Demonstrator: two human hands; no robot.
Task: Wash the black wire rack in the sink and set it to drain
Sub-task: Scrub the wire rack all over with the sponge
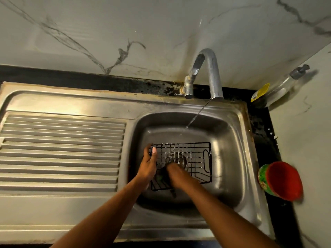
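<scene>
Steel sink (231, 149), head view: the black wire rack (192, 159) sits inside the bowl over the drain, tilted, its near end toward 6 o'clock. My left hand (147, 165) grasps the rack's 9 o'clock edge, thumb hooked over the rim wire. My right hand (177, 174) is inside the rack at its near-left part, motion-blurred, against a dark pad with a green patch (160, 177); I cannot tell whether its fingers close on the pad. The tap (208, 72) stands at 12 o'clock, and a thin water stream (195, 117) falls into the bowl just behind the rack. Ribbed drainboard (62, 149) at 9 o'clock. Red cup (283, 179) on the counter at 3 o'clock. Clear pump bottle (279, 86) at 2 o'clock.
</scene>
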